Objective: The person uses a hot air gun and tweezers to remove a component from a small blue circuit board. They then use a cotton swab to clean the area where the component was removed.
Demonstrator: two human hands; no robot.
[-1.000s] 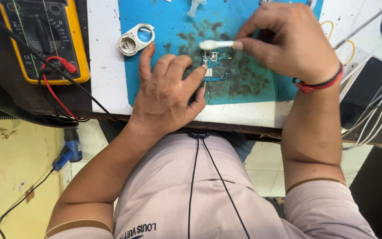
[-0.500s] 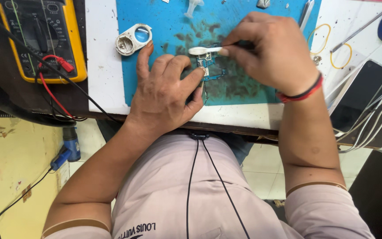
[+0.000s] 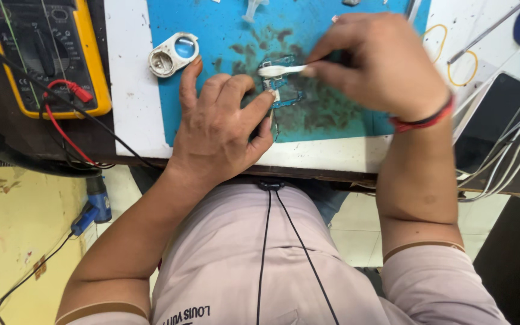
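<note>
Two hands work mid-scrub: small blue circuit board (image 3: 284, 90) is pinned by left fingers (image 3: 254, 105); white brush (image 3: 279, 70) is pinched by right fingers (image 3: 326, 66) above it, grime remaining around.

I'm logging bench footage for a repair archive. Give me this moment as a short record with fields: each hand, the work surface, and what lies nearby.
left hand: fingertips press down a small circuit board
right hand: pinches a white brush, head on the board
surface: stained blue mat on a white benchtop
left of mat: white round casing, yellow multimeter with red and black leads
right of mat: dark phone, yellow rubber bands
</note>
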